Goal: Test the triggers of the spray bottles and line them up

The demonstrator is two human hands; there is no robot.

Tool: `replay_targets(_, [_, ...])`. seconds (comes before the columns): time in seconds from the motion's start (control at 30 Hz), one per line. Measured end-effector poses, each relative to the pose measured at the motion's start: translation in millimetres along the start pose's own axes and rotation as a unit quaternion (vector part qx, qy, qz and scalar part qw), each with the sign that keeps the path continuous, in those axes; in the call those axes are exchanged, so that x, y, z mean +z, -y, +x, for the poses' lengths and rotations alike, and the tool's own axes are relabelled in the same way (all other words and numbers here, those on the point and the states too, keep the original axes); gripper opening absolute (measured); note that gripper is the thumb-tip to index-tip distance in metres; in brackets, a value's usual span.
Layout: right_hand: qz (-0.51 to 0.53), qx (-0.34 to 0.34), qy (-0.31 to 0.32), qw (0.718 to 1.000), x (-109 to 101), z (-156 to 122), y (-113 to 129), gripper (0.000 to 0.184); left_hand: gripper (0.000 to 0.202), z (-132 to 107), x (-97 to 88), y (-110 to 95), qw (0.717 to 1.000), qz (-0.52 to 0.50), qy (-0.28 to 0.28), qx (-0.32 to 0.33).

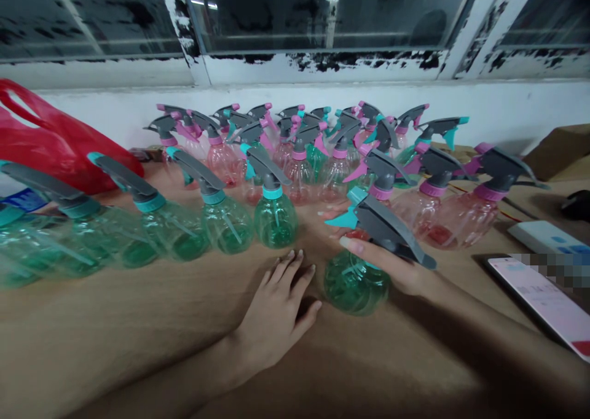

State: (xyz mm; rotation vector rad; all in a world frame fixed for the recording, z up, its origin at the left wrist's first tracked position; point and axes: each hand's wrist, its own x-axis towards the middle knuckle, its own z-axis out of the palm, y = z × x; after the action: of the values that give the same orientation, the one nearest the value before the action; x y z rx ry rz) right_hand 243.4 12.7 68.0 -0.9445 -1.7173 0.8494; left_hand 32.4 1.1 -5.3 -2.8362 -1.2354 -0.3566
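Our right hand [402, 270] is wrapped around the grey top of a green spray bottle [354, 287]. The thumb lies over the top. The bottle stands on the table [115, 327], near the middle, a bit closer to the near edge than the others.

Our left hand [281, 302] lies flat on the table just beside the bottle, fingers loose and holding nothing. Its thumb may touch the bottle, but we cannot tell for sure.

A row of green bottles [275, 217] runs toward the left edge. The pink bottles [461, 221] crowd the far edge and the right side. A red bag [50, 142] sits at the far left corner, and a phone [548, 302] lies by the right edge.

We think this bottle is being set down or picked up. The next move needs a firm hold and care, because the other bottles stand close.
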Motion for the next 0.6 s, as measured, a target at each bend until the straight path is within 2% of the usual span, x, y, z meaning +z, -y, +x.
replay_targets(0.3, [0.008, 0.003, 0.021, 1.0, 1, 0, 2, 0.034, 0.044, 0, 0.2, 1, 1.0, -0.003, -0.002, 0.004])
replay_targets(0.6, [0.005, 0.007, 0.005, 1.0, 0, -1, -8, 0.02, 0.045, 1, -1.4, 1, 1.0, -0.007, 0.002, 0.005])
